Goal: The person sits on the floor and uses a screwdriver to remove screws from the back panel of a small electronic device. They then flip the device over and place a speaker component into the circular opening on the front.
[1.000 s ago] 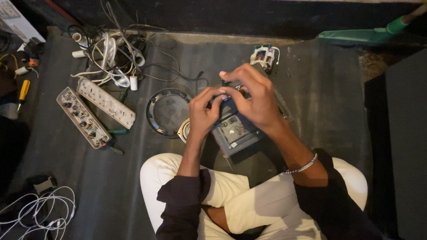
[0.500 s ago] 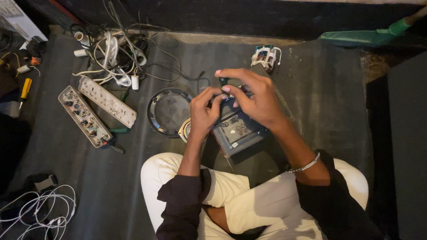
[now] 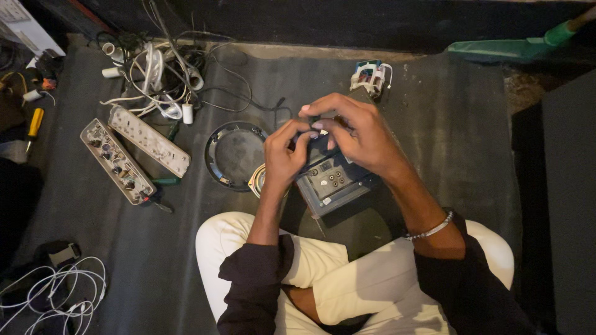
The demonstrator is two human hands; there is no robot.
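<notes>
Head view: the small electronic box (image 3: pixel 332 180) sits on the dark floor mat (image 3: pixel 447 124) just ahead of the person's crossed legs, tilted so its long axis runs from lower left to upper right. Both hands meet at its far end. The left hand (image 3: pixel 282 155) comes in from the left side, fingers curled and pinching at the top edge; the right hand (image 3: pixel 360 133) arches over from the right, fingers closed on the same spot, covering it. Neither is nearer; both touch the box. The box is dark blue-grey with a pale face plate carrying small round sockets. Just left of it lie a round dark cover (image 3: pixel 234 155) and, further left, two opened power strips (image 3: pixel 133 152).
</notes>
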